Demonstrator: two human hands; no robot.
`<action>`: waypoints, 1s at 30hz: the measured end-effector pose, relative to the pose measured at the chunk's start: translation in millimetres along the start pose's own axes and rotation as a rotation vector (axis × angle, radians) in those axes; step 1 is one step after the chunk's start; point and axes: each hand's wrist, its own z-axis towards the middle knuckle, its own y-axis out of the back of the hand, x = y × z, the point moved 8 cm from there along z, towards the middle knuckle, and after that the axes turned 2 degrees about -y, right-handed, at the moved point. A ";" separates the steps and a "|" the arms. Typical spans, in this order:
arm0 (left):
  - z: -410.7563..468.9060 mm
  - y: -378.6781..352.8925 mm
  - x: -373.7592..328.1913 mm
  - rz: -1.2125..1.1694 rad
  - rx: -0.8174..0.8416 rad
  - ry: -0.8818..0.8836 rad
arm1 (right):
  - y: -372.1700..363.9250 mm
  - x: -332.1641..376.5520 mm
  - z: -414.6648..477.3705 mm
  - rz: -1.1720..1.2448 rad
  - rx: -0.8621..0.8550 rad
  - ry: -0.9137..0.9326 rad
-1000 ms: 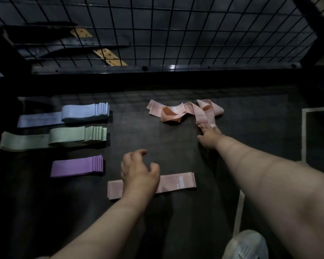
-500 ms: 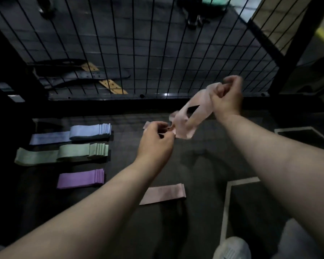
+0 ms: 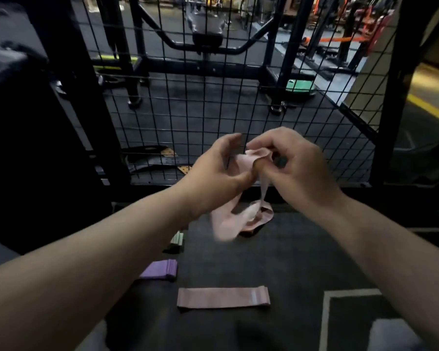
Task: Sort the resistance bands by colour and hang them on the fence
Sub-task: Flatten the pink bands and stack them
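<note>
Your fingers [image 3: 260,146] are curled and pinching the top of the loose pink band [image 3: 227,225]. The left hand [image 3: 221,171] nips it from the left with thumb against fingers, and the right hand [image 3: 294,168] grips it from the right. The two hands are almost touching, raised just in front of the wire fence [image 3: 188,110]. From that grip the band hangs in twisted loops; its lower end is blurred, and you cannot tell whether it touches the floor [image 3: 289,262]. Nearer to you a second pink band [image 3: 223,298] lies flat on the floor, well apart from your hands. Just to its far left sits a stack of purple bands [image 3: 160,269], and farther still the end of a green stack [image 3: 177,239] shows beside your left forearm
</note>
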 end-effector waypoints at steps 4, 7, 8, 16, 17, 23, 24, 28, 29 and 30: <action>-30.9 7.9 3.8 -0.080 -0.040 0.031 | 2.1 27.2 -20.3 0.067 -0.078 -0.003; -43.7 6.2 16.8 -0.273 -0.114 0.123 | -5.3 25.6 -33.4 0.075 -0.023 -0.030; -45.5 4.5 20.2 -0.326 -0.115 0.152 | -9.7 22.1 -36.7 0.084 0.010 -0.054; -47.7 -13.2 35.1 -0.523 0.259 0.156 | -9.2 -12.9 -32.8 0.396 -0.035 -0.355; -46.9 -15.4 32.9 -0.548 0.287 0.156 | -9.4 -13.0 -30.2 0.418 -0.021 -0.362; -24.2 -6.9 36.5 -0.456 0.090 0.104 | -15.4 -11.4 -22.5 0.429 0.103 -0.381; -22.1 -5.9 38.4 -0.439 0.079 0.100 | -16.8 -12.0 -22.4 0.412 0.147 -0.393; -20.2 -4.7 43.1 -0.414 0.059 0.103 | -29.6 -12.8 -27.1 0.359 0.357 -0.419; -20.9 -5.6 42.7 -0.417 0.064 0.107 | -30.5 -13.2 -27.4 0.293 0.354 -0.392; -21.5 -7.4 42.5 -0.422 0.077 0.115 | -28.8 -14.6 -26.4 0.250 0.311 -0.374</action>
